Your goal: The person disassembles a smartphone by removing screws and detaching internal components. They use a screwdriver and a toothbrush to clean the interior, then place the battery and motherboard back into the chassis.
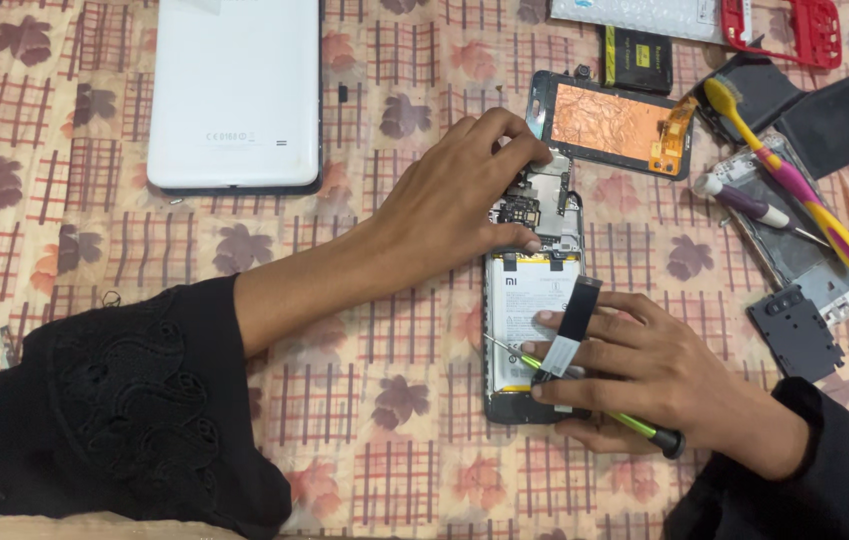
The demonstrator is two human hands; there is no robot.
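Observation:
An opened phone (529, 300) lies back-up on the patterned cloth, its white battery (524, 310) and dark circuit board (534, 205) exposed. My left hand (459, 185) rests on the phone's upper part, fingers pinched around the circuit board. My right hand (634, 375) lies across the phone's lower end and holds a thin green-handled screwdriver (584, 395), its tip pointing left over the battery. A black flat ribbon cable (569, 325) stands up between my right fingers.
A white tablet (234, 90) lies face down at the top left. A detached screen with copper backing (612, 123), a small black battery (636, 58), a red phone frame (794, 28), black back covers (839, 115), a yellow-pink toothbrush (794, 185), a purple screwdriver (744, 205) and a black plate (794, 330) crowd the right.

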